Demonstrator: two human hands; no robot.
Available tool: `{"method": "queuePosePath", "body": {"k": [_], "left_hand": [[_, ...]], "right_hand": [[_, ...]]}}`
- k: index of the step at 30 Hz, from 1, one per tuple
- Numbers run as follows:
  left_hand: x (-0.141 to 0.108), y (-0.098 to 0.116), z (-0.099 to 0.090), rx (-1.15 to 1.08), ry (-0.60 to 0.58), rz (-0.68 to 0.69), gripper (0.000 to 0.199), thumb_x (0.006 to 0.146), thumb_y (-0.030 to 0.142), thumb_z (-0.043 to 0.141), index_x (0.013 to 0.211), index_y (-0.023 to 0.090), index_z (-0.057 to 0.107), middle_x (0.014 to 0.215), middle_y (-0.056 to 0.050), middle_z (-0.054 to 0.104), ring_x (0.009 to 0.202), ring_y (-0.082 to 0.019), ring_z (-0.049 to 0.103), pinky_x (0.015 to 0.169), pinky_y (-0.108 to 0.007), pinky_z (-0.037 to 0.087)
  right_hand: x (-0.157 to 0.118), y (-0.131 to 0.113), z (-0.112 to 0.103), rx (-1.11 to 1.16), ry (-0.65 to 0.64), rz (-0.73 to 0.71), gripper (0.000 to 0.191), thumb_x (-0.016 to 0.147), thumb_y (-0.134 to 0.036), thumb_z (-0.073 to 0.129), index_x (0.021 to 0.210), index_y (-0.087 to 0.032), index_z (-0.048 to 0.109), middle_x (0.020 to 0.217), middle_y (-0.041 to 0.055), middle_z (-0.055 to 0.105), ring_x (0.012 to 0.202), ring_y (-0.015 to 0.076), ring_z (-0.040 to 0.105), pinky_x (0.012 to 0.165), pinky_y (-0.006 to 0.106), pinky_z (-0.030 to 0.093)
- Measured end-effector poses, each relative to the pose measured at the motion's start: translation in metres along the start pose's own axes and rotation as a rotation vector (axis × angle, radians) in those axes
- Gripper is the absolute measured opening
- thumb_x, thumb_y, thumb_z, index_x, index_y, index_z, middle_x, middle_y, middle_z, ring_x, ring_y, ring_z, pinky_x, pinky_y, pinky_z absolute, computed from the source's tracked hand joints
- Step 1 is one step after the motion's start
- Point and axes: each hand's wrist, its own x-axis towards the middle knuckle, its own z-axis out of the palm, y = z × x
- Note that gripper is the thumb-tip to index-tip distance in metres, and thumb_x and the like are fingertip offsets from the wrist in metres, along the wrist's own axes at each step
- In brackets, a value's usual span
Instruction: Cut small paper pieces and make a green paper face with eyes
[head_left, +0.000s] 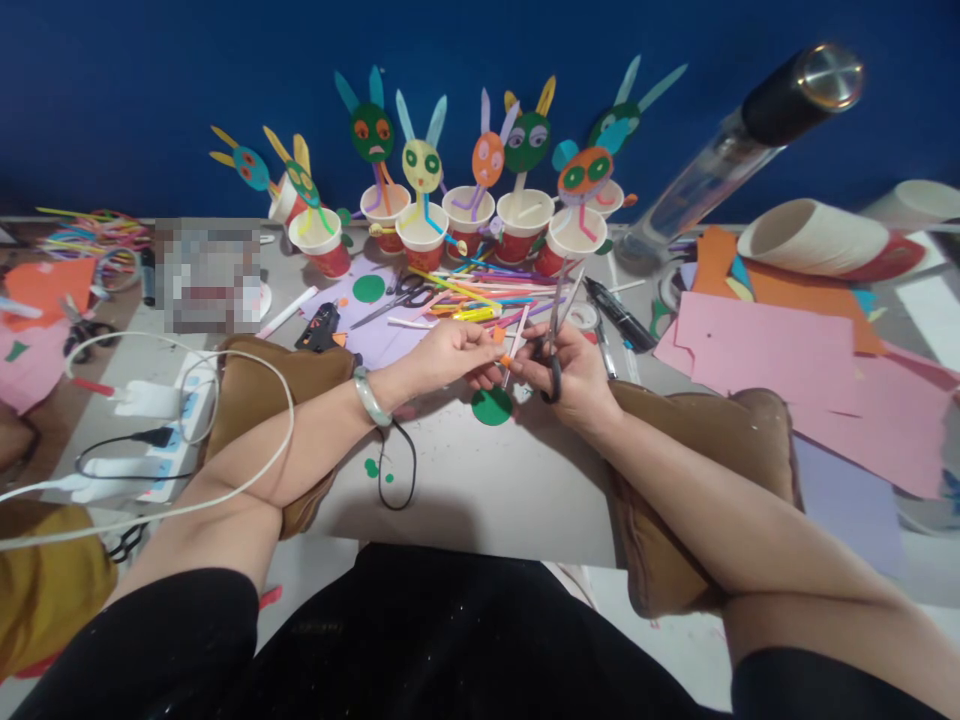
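Pinched between closed fingertips of left hand (456, 355): small orange piece (499, 334). Gripped in curled right hand (576, 375): scissors (555, 350), blades slightly parted, pointing away. Just below: green circle (492, 406). Nearer: tabletop (495, 490) running to front edge between well-spaced brown cushions (705, 440). Beyond: straws (487, 290) crowded near cups (421, 238).

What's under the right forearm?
A brown cushion, showing on both sides of the forearm. The strip directly beneath the arm is covered, so can't tell if anything else is there.

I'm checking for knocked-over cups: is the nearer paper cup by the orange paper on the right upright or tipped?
Tipped: the paper cup lies on its side, its rim facing left.
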Motion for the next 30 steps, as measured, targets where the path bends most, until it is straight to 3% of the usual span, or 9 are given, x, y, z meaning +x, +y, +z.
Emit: {"method": "queuePosePath", "body": {"k": [7, 14, 21, 30], "left_hand": [[-0.0021, 0.0032, 0.0017, 0.059, 0.017, 0.009, 0.025, 0.099, 0.02, 0.063, 0.076, 0.011, 0.06, 0.066, -0.003, 0.073, 0.055, -0.008, 0.068, 0.056, -0.018, 0.055], [-0.0027, 0.0019, -0.0037, 0.105, -0.099, 0.042, 0.03, 0.098, 0.035, 0.068, 0.08, 0.011, 0.061, 0.067, -0.003, 0.072, 0.055, -0.007, 0.068, 0.057, -0.017, 0.055], [-0.0006, -0.0043, -0.0048, 0.146, -0.123, 0.064, 0.033, 0.098, 0.039, 0.067, 0.081, 0.012, 0.061, 0.068, -0.004, 0.072, 0.055, -0.009, 0.068, 0.055, -0.019, 0.055], [-0.0039, 0.0021, -0.0007, 0.208, -0.116, 0.078, 0.028, 0.102, 0.028, 0.06, 0.077, 0.015, 0.057, 0.065, -0.001, 0.068, 0.053, -0.007, 0.064, 0.055, -0.019, 0.051]], "right_hand": [[-0.001, -0.0018, 0.0024, 0.022, -0.004, 0.017, 0.057, 0.06, -0.04, 0.099, 0.099, -0.025, 0.06, 0.07, -0.0049, 0.067, 0.057, 0.0136, 0.063, 0.058, 0.029, 0.056], [-0.0001, 0.0036, 0.0006, 0.093, -0.038, 0.108, 0.049, 0.067, -0.043, 0.095, 0.098, -0.025, 0.061, 0.066, -0.0065, 0.064, 0.051, 0.0122, 0.059, 0.05, 0.027, 0.05], [0.0021, 0.0017, -0.0004, 0.133, -0.058, 0.203, 0.051, 0.062, -0.036, 0.098, 0.097, -0.023, 0.064, 0.066, -0.0056, 0.067, 0.052, 0.0128, 0.061, 0.047, 0.025, 0.047], [0.0009, -0.001, 0.0008, 0.167, -0.114, 0.206, 0.054, 0.059, -0.032, 0.099, 0.098, -0.023, 0.062, 0.067, -0.0055, 0.07, 0.053, 0.0123, 0.062, 0.051, 0.025, 0.049]]}}
